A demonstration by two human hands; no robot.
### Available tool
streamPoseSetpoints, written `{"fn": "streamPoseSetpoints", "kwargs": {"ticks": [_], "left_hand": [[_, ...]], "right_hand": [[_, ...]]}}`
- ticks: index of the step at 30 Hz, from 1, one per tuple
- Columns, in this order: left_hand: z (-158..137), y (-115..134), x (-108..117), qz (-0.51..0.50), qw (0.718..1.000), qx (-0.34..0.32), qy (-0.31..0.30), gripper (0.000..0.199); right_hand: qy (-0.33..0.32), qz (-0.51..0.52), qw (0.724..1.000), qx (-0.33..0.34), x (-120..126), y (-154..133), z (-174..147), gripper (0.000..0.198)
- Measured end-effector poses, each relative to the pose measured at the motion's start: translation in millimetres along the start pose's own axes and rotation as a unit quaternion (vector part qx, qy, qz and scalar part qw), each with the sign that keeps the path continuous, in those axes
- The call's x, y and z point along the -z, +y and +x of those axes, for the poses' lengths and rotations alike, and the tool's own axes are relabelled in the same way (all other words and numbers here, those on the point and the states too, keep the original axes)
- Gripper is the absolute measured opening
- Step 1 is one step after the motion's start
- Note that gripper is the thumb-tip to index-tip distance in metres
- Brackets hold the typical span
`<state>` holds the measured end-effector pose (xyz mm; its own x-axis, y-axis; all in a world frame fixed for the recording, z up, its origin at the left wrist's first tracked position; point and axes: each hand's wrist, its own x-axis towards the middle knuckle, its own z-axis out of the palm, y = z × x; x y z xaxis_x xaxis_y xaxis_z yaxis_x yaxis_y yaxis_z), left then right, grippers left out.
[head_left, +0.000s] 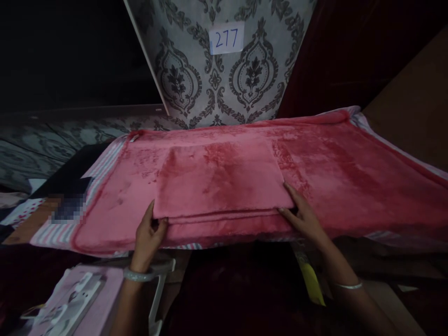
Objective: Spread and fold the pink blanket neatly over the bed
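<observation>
A folded pink plush cloth [220, 182] lies flat in front of me, its layered edge facing my body. My left hand [149, 233] pinches its near left corner between thumb and fingers. At the near right corner, my right hand [303, 217] grips the cloth the same way, thumb below and fingers along the side. Beneath it spreads a larger pink plush blanket [350, 172] with a striped border, covering the table. The cloth's underside is hidden.
A power strip [77, 303] rests on a pink surface [108, 284] at lower left. Dark and patterned items lie beyond the blanket's left end. Behind stand a dark screen [70, 51] and a patterned wall [217, 84] bearing a paper [227, 38] marked 277.
</observation>
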<state>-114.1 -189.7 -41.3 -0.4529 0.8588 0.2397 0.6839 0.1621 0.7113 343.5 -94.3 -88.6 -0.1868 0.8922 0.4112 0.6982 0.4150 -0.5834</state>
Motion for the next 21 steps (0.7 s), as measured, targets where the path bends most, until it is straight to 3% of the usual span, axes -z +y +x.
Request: {"fn": "streamPoseSetpoints", "kwargs": {"ticks": [6, 12, 17, 21], "left_hand": [[23.3, 6.1, 0.5, 0.052, 0.998, 0.017, -0.040, 0.057], [41.2, 14.5, 1.7, 0.028, 0.996, 0.066, -0.061, 0.038], [46.0, 30.1, 3.0, -0.121, 0.988, 0.061, -0.074, 0.042], [49.7, 37.8, -2.2, -0.272, 0.955, 0.085, -0.087, 0.058]], "right_hand": [[0.055, 0.041, 0.996, -0.061, -4.4, -6.2, 5.5, 0.075], [0.052, 0.051, 0.986, -0.147, -8.3, -8.6, 20.0, 0.052], [0.060, 0.169, 0.981, -0.078, -5.5, -7.9, 30.4, 0.070], [0.021, 0.228, 0.966, -0.123, -2.8, -0.5, 37.7, 0.064]]}}
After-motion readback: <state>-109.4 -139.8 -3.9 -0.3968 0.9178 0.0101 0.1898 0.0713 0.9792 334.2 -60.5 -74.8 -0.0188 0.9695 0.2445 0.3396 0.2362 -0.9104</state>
